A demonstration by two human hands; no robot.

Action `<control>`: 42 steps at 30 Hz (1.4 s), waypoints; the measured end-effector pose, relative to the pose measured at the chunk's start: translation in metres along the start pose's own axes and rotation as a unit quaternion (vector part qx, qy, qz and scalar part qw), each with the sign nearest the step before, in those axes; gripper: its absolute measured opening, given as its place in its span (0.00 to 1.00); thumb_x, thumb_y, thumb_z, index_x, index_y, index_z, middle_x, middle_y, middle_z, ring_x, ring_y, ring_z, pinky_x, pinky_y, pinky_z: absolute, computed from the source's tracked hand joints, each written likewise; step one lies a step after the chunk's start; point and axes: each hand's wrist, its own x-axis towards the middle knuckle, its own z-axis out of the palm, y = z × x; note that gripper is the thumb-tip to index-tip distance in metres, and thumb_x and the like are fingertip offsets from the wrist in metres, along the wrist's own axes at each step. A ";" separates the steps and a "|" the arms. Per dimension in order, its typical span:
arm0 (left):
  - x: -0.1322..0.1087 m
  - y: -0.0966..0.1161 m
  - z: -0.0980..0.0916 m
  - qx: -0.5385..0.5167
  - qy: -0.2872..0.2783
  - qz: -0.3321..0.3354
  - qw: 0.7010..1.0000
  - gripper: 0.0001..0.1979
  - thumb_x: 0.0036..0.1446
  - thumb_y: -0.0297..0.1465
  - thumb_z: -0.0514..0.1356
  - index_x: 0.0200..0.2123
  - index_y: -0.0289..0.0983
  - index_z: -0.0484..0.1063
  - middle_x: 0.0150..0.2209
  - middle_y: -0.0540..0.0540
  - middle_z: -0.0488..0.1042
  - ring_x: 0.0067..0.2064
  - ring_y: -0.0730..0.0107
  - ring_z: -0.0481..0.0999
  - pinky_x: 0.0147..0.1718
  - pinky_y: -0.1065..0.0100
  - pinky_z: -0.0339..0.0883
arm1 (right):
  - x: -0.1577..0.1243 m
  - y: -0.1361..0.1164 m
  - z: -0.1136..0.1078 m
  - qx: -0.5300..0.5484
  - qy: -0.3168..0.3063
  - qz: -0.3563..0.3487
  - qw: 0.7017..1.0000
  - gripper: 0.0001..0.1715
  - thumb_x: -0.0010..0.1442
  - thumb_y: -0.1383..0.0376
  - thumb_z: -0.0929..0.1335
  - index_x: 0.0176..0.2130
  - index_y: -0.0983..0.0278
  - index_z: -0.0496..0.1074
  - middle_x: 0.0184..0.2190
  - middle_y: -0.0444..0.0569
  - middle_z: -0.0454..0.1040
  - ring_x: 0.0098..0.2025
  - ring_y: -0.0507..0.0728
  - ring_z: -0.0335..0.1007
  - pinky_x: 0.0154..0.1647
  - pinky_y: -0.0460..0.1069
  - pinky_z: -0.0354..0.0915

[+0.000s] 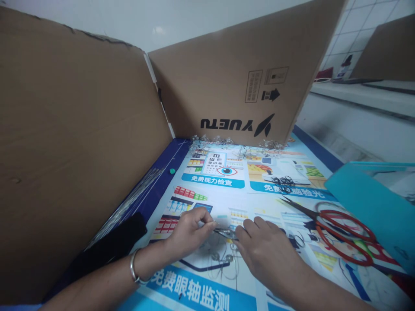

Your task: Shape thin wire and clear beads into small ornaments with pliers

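My left hand, with a silver bangle on the wrist, is closed in a pinch between thumb and forefinger. A thin wire appears to be in that pinch, though its end is too fine to see clearly. My right hand is wrapped round small metal pliers, whose jaws point left and reach the left fingertips. Fine wire loops with small round beads hang or lie just below the pliers. The pliers' handles are hidden in my right palm.
Large red-handled scissors lie to the right, beside a turquoise box. Dark wire coils sit further back. Straight wires and a black object lie along the left cardboard. Clear wired pieces line the back cardboard.
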 end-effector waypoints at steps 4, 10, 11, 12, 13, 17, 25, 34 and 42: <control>0.001 0.001 -0.001 -0.001 0.000 -0.008 1.000 0.11 0.54 0.32 0.56 0.22 0.35 0.65 0.22 0.49 0.69 0.26 0.73 0.67 0.26 0.72 0.61 | 0.001 -0.001 -0.001 0.003 0.012 -0.001 1.000 0.05 0.52 0.69 0.68 0.27 0.63 0.66 0.24 0.45 0.66 0.28 0.54 0.57 0.26 0.50 0.43; 0.001 0.003 -0.002 -0.008 -0.003 -0.012 1.000 0.12 0.55 0.33 0.57 0.22 0.34 0.65 0.23 0.49 0.69 0.26 0.73 0.67 0.27 0.72 0.60 | 0.003 0.001 -0.003 0.008 0.010 0.005 1.000 0.05 0.54 0.68 0.67 0.27 0.62 0.66 0.24 0.45 0.67 0.28 0.55 0.58 0.27 0.50 0.43; 0.001 0.003 -0.002 -0.016 -0.004 -0.015 1.000 0.12 0.55 0.33 0.57 0.22 0.34 0.65 0.23 0.49 0.69 0.26 0.73 0.67 0.27 0.72 0.60 | 0.004 0.002 -0.004 0.009 0.010 0.007 1.000 0.05 0.54 0.67 0.67 0.27 0.62 0.66 0.24 0.45 0.67 0.28 0.55 0.58 0.27 0.49 0.43; 0.002 0.002 -0.002 -0.026 -0.006 -0.020 0.999 0.12 0.55 0.34 0.57 0.23 0.34 0.66 0.23 0.49 0.69 0.26 0.73 0.66 0.27 0.72 0.60 | 0.004 0.003 -0.005 0.011 0.010 0.010 1.000 0.05 0.54 0.67 0.67 0.27 0.62 0.66 0.25 0.45 0.67 0.29 0.55 0.58 0.27 0.49 0.44; 0.003 0.001 -0.003 -0.037 -0.009 -0.026 0.999 0.12 0.55 0.34 0.57 0.23 0.34 0.66 0.23 0.50 0.68 0.26 0.74 0.66 0.27 0.73 0.60 | 0.005 0.004 -0.005 0.012 0.011 0.012 1.000 0.06 0.55 0.66 0.67 0.27 0.62 0.66 0.25 0.45 0.67 0.29 0.55 0.58 0.28 0.49 0.44; 0.009 -0.006 -0.005 -0.083 -0.035 -0.048 0.995 0.10 0.54 0.34 0.58 0.24 0.33 0.67 0.23 0.51 0.68 0.27 0.74 0.65 0.28 0.73 0.59 | 0.006 0.007 -0.006 0.013 0.009 0.019 1.000 0.05 0.54 0.65 0.67 0.27 0.62 0.66 0.25 0.45 0.67 0.30 0.55 0.59 0.29 0.50 0.46; 0.012 -0.020 -0.008 -0.134 -0.079 -0.004 0.988 0.06 0.55 0.30 0.58 0.27 0.34 0.68 0.28 0.48 0.70 0.32 0.73 0.68 0.33 0.71 0.62 | 0.004 0.008 -0.002 -0.006 0.011 0.014 1.000 0.06 0.55 0.67 0.65 0.26 0.62 0.66 0.25 0.46 0.66 0.30 0.56 0.58 0.30 0.50 0.46; 0.012 -0.021 -0.011 -0.153 -0.095 0.037 0.983 0.08 0.55 0.32 0.59 0.26 0.34 0.70 0.28 0.47 0.70 0.32 0.72 0.69 0.35 0.70 0.63 | 0.005 0.005 -0.008 -0.003 0.028 0.013 1.000 0.05 0.54 0.66 0.66 0.26 0.61 0.66 0.24 0.46 0.66 0.29 0.57 0.58 0.29 0.51 0.46; 0.011 -0.016 -0.009 -0.152 -0.090 0.038 0.984 0.08 0.55 0.31 0.59 0.26 0.34 0.68 0.28 0.48 0.70 0.31 0.73 0.68 0.33 0.71 0.62 | 0.003 0.005 -0.004 -0.013 0.020 0.003 1.000 0.05 0.54 0.67 0.66 0.27 0.62 0.65 0.25 0.46 0.66 0.29 0.55 0.57 0.28 0.50 0.45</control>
